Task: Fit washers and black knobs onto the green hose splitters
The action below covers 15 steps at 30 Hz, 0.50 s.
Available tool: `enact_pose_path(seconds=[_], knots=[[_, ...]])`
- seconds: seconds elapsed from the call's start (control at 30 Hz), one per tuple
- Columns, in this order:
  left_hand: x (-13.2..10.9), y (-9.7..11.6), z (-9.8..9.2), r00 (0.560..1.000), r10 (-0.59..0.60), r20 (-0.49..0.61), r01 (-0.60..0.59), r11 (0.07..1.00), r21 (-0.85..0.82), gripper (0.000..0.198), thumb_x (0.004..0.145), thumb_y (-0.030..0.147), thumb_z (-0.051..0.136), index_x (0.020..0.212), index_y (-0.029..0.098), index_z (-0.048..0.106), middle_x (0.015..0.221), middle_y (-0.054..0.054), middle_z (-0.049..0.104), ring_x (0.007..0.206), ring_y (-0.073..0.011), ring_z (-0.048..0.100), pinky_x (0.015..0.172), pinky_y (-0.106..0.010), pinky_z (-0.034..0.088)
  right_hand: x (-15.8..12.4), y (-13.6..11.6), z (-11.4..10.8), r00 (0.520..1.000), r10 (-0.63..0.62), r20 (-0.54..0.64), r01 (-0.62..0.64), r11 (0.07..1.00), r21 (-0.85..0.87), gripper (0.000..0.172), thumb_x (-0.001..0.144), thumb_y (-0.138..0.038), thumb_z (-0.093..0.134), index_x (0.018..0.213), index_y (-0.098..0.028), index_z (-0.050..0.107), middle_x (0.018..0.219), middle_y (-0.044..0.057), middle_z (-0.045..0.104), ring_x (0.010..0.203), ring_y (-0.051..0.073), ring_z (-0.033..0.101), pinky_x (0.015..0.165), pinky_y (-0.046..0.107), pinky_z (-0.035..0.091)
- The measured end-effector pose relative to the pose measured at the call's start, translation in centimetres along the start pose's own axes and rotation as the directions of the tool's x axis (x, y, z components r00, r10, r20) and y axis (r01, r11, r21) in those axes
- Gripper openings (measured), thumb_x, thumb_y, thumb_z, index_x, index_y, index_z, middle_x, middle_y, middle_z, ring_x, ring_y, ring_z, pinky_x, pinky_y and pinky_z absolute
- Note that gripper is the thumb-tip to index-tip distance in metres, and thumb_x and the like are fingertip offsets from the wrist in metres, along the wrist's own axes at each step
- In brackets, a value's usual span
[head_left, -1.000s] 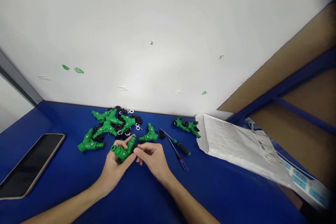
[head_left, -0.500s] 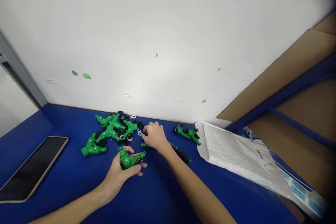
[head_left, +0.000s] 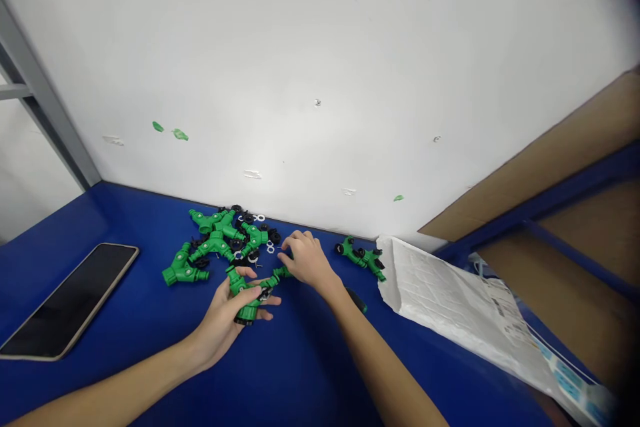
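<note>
The left hand [head_left: 223, 323] cradles a green Y-connector [head_left: 245, 297] (blue table [head_left: 300, 373] meets wall [head_left: 320, 67] beyond).

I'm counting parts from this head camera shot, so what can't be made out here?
Head view:
- Green Y hose connector: its middle is hidden by the left hand.
- Dark tool handle: mostly hidden by the right forearm.
- White rings: too small to count.
- Printed label: blurred and cut off by the bottom edge.
</note>
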<state>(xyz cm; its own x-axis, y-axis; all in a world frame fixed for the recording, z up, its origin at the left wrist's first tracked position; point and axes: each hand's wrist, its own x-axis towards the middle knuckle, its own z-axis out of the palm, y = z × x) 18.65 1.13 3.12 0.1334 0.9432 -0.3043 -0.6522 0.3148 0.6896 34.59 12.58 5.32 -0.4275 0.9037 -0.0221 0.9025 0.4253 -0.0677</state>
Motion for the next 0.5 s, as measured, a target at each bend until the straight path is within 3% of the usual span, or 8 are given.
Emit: enact_pose_path(seconds=[0.13, 0.33, 0.5], knots=[[0.3, -0.1, -0.4, 1.0, 0.02, 0.018, -0.02, 1.0, 0.02, 0.033, 0.08, 0.024, 0.071, 0.101, 0.022, 0.046, 0.094, -0.004, 0.068, 0.095, -0.0297, 0.071, 0.071, -0.032, 0.055, 1.0, -0.1, 0.6, 0.999, -0.009, 0.039, 0.009, 1.0, 0.012, 0.01, 0.085, -0.025, 0.061, 0.089, -0.02, 0.068, 0.107, 0.008, 0.063, 0.104, 0.026, 0.052, 0.081, 0.035, 0.038], [0.3, 0.1, -0.3, 1.0, 0.023, 0.006, -0.023, 1.0, 0.021, 0.032, 0.079, 0.023, 0.071, 0.1, 0.022, 0.048, 0.093, -0.003, 0.067, 0.092, -0.03, 0.071, 0.069, -0.034, 0.056, 2.4, 0.5, 0.5, 0.999, 0.022, 0.029, -0.023, 1.0, 0.005, 0.017, 0.088, -0.022, 0.056, 0.1, -0.02, 0.068, 0.106, 0.009, 0.064, 0.103, 0.026, 0.054, 0.081, 0.034, 0.039], [0.3, 0.3, -0.1, 1.0, 0.029, -0.012, -0.029, 0.999, 0.014, 0.035, 0.075, 0.022, 0.074, 0.098, 0.021, 0.047, 0.091, -0.003, 0.066, 0.089, -0.0309, 0.072, 0.066, -0.034, 0.056, 3.5, 0.7, 1.1, 0.998, -0.022, 0.051, 0.022, 1.0, 0.003, 0.015, 0.089, -0.019, 0.054, 0.091, -0.019, 0.069, 0.101, 0.009, 0.066, 0.099, 0.024, 0.056, 0.08, 0.031, 0.04]])
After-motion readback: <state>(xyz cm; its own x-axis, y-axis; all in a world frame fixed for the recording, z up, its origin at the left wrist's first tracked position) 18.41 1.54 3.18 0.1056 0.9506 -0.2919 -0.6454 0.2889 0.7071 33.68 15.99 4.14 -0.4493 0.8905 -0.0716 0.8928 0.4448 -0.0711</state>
